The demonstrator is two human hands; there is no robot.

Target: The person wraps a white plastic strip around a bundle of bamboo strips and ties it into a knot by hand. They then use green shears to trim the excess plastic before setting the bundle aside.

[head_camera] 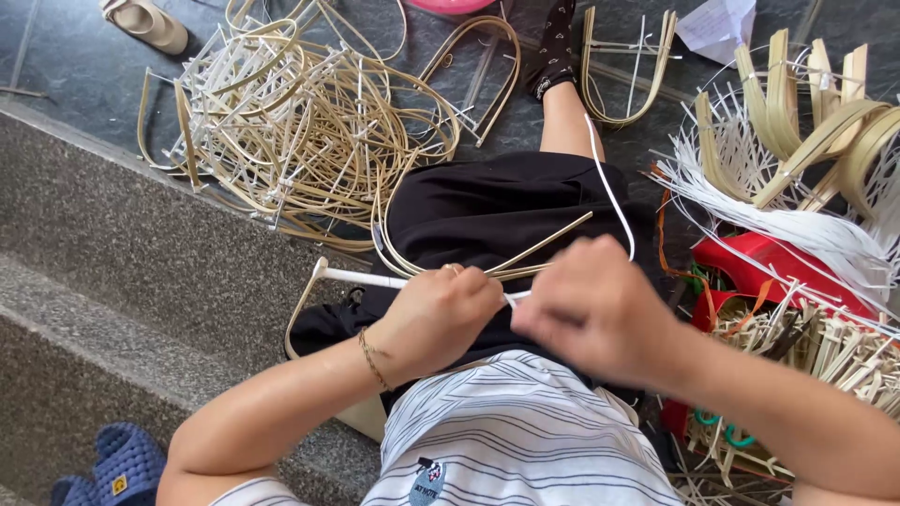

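My left hand (439,314) grips a curved bamboo frame (309,298) with a white-wrapped crossbar, held over my lap. My right hand (591,305) is closed beside it, pinching a thin white plastic strip (609,192) that arcs up over my black skirt (487,211). Both hands meet at the crossbar's right end, where loose tan bamboo slivers (544,245) stick out. A thin bracelet circles my left wrist.
A large pile of finished bamboo frames (300,122) lies on the dark floor to the left. Bundles of white strips (797,225) and bamboo pieces (816,122) sit at right over a red container (759,262). A stone step (122,262) runs along the left; a blue slipper (117,464) is at the bottom left.
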